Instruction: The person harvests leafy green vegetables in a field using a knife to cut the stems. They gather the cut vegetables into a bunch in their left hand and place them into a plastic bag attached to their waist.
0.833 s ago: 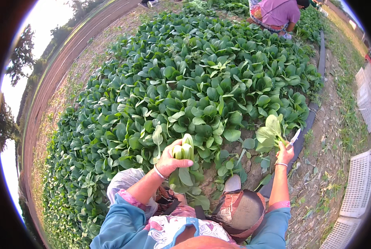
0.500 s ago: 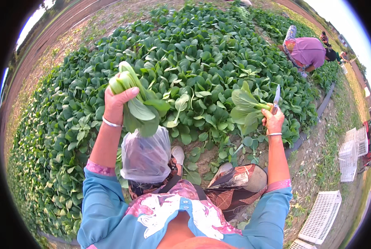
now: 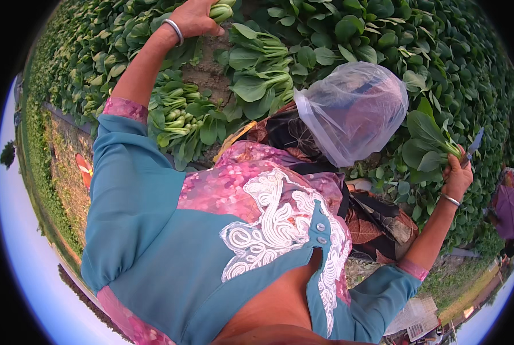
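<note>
At the upper left, my left hand is closed around pale-stemmed bok choy, partly cut off by the frame's upper edge. Below it, a heap of cut bok choy lies on the soil with its stem ends showing. More bok choy lies in a row beside that heap. Over on the right, my right hand grips both a small leafy bok choy and a knife, whose blade points up and away.
Clear plastic covers my knee between the hands. Dense growing bok choy fills the far side. A co-worker in purple bends at the far right. White crates stand at the lower right.
My view has swung left, bringing the cut heaps into sight. My left hand has reached out to the left with its bok choy. The right hand keeps its bok choy and knife.
</note>
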`<action>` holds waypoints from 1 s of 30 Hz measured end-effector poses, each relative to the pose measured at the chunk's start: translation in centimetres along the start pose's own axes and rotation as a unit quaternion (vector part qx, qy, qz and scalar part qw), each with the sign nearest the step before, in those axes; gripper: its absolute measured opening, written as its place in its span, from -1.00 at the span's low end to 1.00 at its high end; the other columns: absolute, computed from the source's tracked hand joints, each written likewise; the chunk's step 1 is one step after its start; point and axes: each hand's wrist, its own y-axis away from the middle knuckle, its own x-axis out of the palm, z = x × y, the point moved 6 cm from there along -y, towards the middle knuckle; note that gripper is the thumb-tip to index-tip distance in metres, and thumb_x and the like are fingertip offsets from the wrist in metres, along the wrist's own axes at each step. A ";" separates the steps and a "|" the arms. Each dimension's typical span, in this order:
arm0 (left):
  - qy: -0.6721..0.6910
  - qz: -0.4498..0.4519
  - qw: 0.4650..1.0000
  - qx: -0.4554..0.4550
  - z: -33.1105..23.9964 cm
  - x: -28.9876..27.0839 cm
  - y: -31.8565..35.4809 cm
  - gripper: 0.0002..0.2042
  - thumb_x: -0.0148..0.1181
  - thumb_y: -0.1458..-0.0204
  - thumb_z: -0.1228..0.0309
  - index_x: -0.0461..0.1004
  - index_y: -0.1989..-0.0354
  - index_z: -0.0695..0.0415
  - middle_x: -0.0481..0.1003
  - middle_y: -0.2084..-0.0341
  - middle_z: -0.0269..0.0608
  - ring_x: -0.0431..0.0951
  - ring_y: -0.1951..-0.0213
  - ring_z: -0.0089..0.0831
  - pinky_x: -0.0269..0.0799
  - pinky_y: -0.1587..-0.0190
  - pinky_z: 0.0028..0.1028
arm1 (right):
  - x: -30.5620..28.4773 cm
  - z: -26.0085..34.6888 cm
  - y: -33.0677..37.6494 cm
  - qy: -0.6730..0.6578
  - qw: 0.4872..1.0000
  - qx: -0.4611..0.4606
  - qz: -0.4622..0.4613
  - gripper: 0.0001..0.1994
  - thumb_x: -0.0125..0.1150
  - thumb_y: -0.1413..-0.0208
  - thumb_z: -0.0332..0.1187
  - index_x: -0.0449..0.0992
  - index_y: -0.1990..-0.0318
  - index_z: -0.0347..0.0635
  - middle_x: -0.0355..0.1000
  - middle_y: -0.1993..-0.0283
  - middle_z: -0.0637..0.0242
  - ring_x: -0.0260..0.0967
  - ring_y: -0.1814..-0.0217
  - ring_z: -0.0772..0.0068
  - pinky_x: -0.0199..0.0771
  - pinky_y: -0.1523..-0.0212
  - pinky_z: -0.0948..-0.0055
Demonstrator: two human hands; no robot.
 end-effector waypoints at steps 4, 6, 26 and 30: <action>-0.092 0.021 0.995 -0.029 0.6 6.9 -0.5 -0.43 0.44 0.34 0.22 0.39 0.09 0.12 0.56 0.31 -0.03 0.56 0.18 -0.01 0.43 0.16 -0.14 | -0.1 0.3 -0.3 0.024 1.000 0.010 -0.004 -0.65 0.27 -0.02 -0.53 0.55 -0.01 -0.17 0.41 0.52 0.51 0.13 0.73 0.71 0.05 0.74 0.67; -0.162 0.023 0.986 -0.020 -2.2 9.5 -2.1 -0.36 0.45 0.31 0.20 0.33 0.00 0.10 0.54 0.28 -0.06 0.56 0.17 -0.03 0.40 0.16 -0.13 | -0.1 0.7 0.0 0.025 0.999 0.020 -0.020 -0.66 0.27 0.00 -0.54 0.54 0.01 -0.19 0.43 0.48 0.50 0.14 0.73 0.72 0.05 0.74 0.68; -0.183 0.211 0.959 0.041 5.6 24.6 -9.7 -0.16 0.42 0.23 0.06 0.28 -0.20 0.33 0.18 -0.27 0.19 0.35 -0.18 0.12 0.34 -0.17 -0.19 | -6.6 3.2 8.3 0.107 0.975 -0.051 -0.186 -0.80 0.19 0.21 -0.45 0.48 0.34 -0.23 0.43 0.50 0.07 0.42 0.40 -0.01 0.38 0.34 0.18; 0.003 0.023 0.978 0.206 -9.3 16.4 -17.4 -0.56 0.34 0.03 0.28 0.47 0.07 0.37 0.53 0.19 0.04 0.56 0.17 -0.12 0.47 0.14 -0.28 | -8.4 2.4 9.0 0.083 0.976 -0.054 -0.194 -0.80 0.21 0.23 -0.44 0.47 0.35 -0.23 0.43 0.50 0.07 0.41 0.42 -0.01 0.38 0.36 0.19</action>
